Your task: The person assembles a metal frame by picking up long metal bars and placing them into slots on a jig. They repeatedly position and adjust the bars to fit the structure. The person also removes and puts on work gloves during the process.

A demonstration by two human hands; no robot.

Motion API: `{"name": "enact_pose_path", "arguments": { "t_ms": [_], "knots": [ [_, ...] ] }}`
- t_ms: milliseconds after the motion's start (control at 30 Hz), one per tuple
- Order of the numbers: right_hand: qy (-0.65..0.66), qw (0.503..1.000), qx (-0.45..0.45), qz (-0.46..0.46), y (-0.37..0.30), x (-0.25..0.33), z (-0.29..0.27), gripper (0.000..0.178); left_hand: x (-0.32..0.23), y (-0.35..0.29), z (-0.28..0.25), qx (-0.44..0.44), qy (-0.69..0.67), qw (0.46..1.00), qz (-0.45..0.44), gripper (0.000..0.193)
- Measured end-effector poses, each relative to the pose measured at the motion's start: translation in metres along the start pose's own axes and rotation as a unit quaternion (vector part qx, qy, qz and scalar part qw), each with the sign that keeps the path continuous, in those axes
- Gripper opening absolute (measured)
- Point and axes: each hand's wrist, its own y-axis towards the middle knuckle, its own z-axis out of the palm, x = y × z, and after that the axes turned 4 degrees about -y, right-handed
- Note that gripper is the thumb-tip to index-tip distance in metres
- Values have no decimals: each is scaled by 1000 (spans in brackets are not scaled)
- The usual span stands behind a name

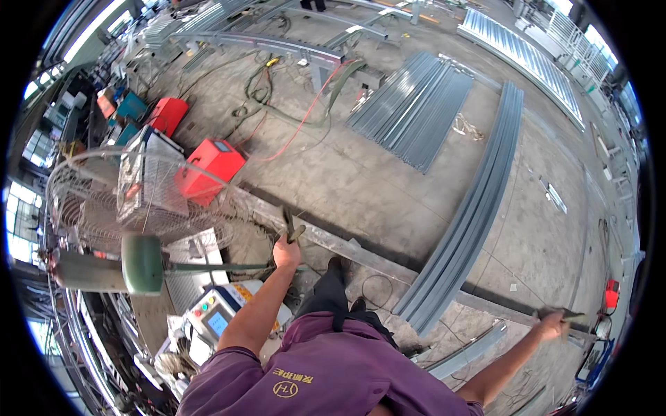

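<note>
My left hand (290, 234) is held out in front of my body at the left, with what looks like a dark olive glove over its fingers. The thumb stands apart from the other fingers, and I see nothing held. It is above the floor, near a long low metal rail (340, 248). Far out to the right, my right hand (558, 320) has similar dark olive covering on its fingers. Those fingers look spread, though small and partly blurred. A bundle of long grey metal profiles (472, 208) lies between my hands, touching neither.
A wire-cage fan (142, 263) and a control panel (214, 317) stand at my left. Red machine boxes (210, 168) are beyond, with hoses (260, 93) on the floor. More metal profiles (415, 107) lie ahead. A metal channel (472, 348) is near my feet.
</note>
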Motion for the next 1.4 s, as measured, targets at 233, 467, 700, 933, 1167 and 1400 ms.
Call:
{"name": "enact_pose_path", "arguments": {
  "t_ms": [233, 467, 700, 933, 1167, 1400],
  "knots": [
    [-94, 878, 409, -231, -396, 63, 85, 22, -125, -35, 170, 363, -268, 869, -205, 67],
    [-7, 711, 643, -284, -465, 162, 125, 10, -216, 22, 86, 556, -460, 679, -133, 54],
    [129, 623, 722, -272, -512, 193, 201, 22, -248, 72, 129, 517, -359, 777, 11, 28],
    [131, 574, 649, -482, -443, 315, 299, 87, -267, 161, 130, 407, -92, 895, 156, 33],
    [99, 229, 771, -586, -417, 337, 439, 76, -390, 193, 127, 458, 91, 779, 418, 28],
    [53, 299, 946, -113, -393, 348, 464, 33, -437, 226, 154, 410, 79, 874, 249, 33]
  ]
}}
